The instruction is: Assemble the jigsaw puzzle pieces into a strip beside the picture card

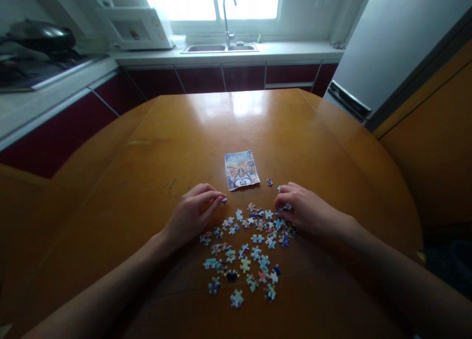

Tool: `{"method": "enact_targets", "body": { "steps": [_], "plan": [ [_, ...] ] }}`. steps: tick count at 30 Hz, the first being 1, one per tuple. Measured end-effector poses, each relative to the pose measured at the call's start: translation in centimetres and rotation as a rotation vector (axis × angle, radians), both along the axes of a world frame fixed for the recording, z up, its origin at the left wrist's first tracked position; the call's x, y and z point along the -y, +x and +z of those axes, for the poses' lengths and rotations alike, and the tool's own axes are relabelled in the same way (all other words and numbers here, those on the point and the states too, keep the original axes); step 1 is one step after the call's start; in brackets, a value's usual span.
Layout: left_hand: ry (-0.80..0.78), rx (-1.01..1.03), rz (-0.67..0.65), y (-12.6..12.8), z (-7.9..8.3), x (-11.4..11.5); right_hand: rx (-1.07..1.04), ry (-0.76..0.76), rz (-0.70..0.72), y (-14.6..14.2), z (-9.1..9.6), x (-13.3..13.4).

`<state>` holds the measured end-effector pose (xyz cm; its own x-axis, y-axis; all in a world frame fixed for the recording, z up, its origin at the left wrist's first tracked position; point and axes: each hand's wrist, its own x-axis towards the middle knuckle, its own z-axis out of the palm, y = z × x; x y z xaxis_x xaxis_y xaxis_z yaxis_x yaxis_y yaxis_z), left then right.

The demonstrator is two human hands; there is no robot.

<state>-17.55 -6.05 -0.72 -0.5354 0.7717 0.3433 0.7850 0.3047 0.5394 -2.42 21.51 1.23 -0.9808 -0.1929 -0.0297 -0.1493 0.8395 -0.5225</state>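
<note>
Forearms (125, 275) up front, left hand (193, 208) pinching one puzzle piece (224, 200), right hand (304, 208) curled over loose pieces (245, 265) spread between them (can't tell if gripping), probably light, stiffish card, so grab edges, not bendable tabs.

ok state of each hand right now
Left hand: closed, pinching a puzzle piece.
Right hand: curled beside loose pieces; whether it holds one cannot be told.
</note>
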Motion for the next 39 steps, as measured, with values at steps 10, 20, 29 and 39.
{"method": "enact_targets", "body": {
  "steps": [10, 20, 29, 39],
  "plan": [
    [0.030, 0.005, -0.035, 0.2, -0.3, 0.3, 0.134, -0.626, -0.468, -0.9, 0.0, -0.4],
    [0.089, 0.048, -0.077, 1.3, 0.3, -0.5, 0.267, -1.056, -0.552, -0.7, 0.0, 1.0],
    [0.126, 0.155, -0.010, 2.0, 2.9, 0.0, 0.236, -1.070, -0.521, 0.3, 0.0, 4.8],
    [0.067, 0.533, -0.037, 5.6, 2.6, -0.7, 0.249, -1.120, -0.448, 1.0, -0.8, 8.0]
  ]
}}
